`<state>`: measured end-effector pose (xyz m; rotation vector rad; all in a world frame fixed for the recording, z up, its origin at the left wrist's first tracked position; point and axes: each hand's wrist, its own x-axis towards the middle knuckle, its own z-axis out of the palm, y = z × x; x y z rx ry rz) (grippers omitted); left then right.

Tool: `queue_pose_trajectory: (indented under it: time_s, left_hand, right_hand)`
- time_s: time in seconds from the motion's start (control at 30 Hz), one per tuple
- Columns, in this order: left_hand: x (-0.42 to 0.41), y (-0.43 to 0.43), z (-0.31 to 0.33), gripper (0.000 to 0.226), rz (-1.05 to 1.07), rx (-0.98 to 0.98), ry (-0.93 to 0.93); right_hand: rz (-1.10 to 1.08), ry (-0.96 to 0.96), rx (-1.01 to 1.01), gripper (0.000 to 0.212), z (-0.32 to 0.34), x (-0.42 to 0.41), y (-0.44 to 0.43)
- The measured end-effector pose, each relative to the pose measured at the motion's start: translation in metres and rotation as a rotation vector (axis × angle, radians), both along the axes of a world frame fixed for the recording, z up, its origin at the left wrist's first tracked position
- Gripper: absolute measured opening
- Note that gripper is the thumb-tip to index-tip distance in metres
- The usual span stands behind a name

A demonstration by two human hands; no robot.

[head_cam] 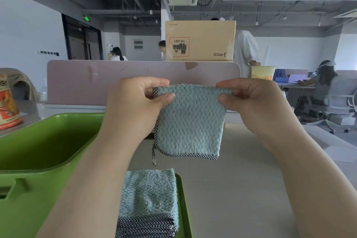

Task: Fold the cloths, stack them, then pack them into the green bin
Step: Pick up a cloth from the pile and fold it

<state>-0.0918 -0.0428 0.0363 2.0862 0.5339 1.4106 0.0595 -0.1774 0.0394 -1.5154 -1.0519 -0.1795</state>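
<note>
Teal cloth (191,121), partly folded, hangs above the desk (241,189), top corners pinched by left hand (143,100) and right hand (257,102); folded stack (148,195) below (on a green tray (184,208)); green bin (48,141) beside, no cloths visible inside, packing outstanding.

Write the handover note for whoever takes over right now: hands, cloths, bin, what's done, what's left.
Left hand and right hand: each pinches a top corner of the blue cloth, which hangs in the air above the table.
Folded pile: lies on the green tray nearest you; count unclear.
Green bin: to the left, no cloth in the visible part.
Done: some cloths folded and stacked.
Left: finish folding the held cloth, add it to the pile, pack the pile into the bin.
</note>
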Motion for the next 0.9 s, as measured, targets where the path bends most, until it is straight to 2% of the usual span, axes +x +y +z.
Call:
queue_pose_trajectory:
  time_s: [0.1,0.27,0.37,0.53,0.67,0.73,0.87,0.9]
  left_hand:
    - [0.000,-0.001,0.001,0.016,0.012,0.009,0.002]
    - [0.000,-0.002,0.001,0.020,0.042,0.039,0.006]
    - [-0.001,-0.002,0.001,0.017,-0.008,-0.015,-0.017]
    - [0.002,-0.007,0.003,0.015,-0.326,-0.318,-0.130]
    - [0.005,-0.014,0.008,0.032,-0.673,-0.647,-0.237]
    - [0.006,-0.017,0.008,0.041,-0.754,-0.711,-0.159]
    - [0.000,-0.013,0.000,0.062,-0.671,-0.673,0.260]
    - [-0.001,-0.011,-0.003,0.058,-0.644,-0.667,0.324]
  right_hand:
    - [-0.060,-0.050,-0.010,0.022,0.001,0.001,0.000]
    - [-0.123,-0.104,-0.005,0.016,0.000,0.001,0.001]
    - [-0.131,-0.114,-0.014,0.016,0.001,0.000,0.002]
    - [-0.038,0.080,0.063,0.024,-0.002,0.001,0.005]
    - [0.105,0.423,0.191,0.034,-0.004,-0.007,0.009]
    - [0.185,0.589,0.245,0.036,-0.004,-0.011,0.010]
    - [0.242,0.750,0.295,0.029,-0.005,-0.008,0.011]
    - [0.240,0.764,0.304,0.029,-0.004,-0.006,0.011]
